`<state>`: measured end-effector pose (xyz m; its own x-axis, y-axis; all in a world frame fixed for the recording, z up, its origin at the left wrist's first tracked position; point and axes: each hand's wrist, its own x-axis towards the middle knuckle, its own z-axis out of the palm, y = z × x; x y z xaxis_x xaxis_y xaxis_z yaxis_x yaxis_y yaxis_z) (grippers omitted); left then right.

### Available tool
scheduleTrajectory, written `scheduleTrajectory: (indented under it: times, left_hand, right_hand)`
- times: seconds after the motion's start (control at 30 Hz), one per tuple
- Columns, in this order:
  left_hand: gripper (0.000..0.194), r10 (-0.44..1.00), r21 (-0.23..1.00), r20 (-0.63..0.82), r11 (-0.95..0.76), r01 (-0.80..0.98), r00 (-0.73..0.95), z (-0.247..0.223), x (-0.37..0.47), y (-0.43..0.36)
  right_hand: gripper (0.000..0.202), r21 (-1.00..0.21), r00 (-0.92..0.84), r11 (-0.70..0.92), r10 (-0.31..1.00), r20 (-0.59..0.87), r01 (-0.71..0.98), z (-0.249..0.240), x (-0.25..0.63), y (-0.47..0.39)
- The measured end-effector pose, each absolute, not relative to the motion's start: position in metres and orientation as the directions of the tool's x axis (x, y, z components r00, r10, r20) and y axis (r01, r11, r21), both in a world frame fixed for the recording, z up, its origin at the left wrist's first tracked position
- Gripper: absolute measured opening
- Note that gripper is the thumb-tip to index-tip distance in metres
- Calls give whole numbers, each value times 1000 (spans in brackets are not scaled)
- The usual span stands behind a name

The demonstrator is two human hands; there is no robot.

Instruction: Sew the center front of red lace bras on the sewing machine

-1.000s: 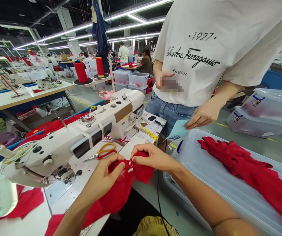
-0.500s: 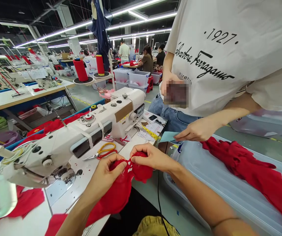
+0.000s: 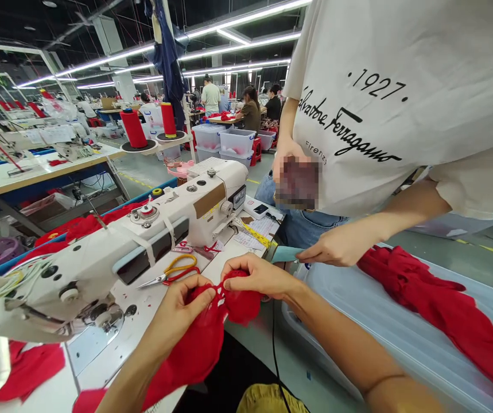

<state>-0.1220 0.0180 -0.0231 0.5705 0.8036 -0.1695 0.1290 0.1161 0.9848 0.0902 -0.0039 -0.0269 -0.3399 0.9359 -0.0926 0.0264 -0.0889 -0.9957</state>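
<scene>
A red garment piece (image 3: pixel 198 347) hangs between my hands at the front edge of the sewing table. My left hand (image 3: pixel 186 301) pinches its upper edge between thumb and fingers. Close beside it, my right hand (image 3: pixel 257 278) grips the same fabric, with a small lacy or white-spotted stretch showing between the two. Scissors with yellow and red handles (image 3: pixel 181 268) lie just behind my left hand. The white sewing machine (image 3: pixel 209 201) stands behind and to the left, and red cloth (image 3: pixel 35 367) lies near its needle end.
At the right stands a person in a white T-shirt (image 3: pixel 371 115), one hand holding a light blue card (image 3: pixel 284 254) near my right hand. A lidded plastic bin (image 3: pixel 327 298) bears red garments (image 3: pixel 435 287). A yellow tape measure (image 3: pixel 252 231) and phone (image 3: pixel 261 209) lie on the table.
The view has turned slightly, so most things sit further left. My hands keep their hold on the red fabric. The person's hand with the blue card has moved a little lower.
</scene>
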Motion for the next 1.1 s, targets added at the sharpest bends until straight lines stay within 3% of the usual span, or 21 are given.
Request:
scheduleTrajectory:
  times: [0.23, 0.67, 1.1]
  left_hand:
    - [40, 806, 979, -202, 168, 111, 557, -27, -122, 21]
    - [37, 766, 967, -254, 213, 140, 590, -41, -124, 24]
    - [38, 776, 972, -235, 195, 133, 585, -42, -121, 24]
  right_hand:
    - [20, -991, -350, -130, 929, -124, 5, -32, 89, -1]
    - [15, -995, -371, -64, 924, -87, 72, -35, 92, 3]
    - [17, -995, -379, -67, 921, -89, 70, -41, 93, 5]
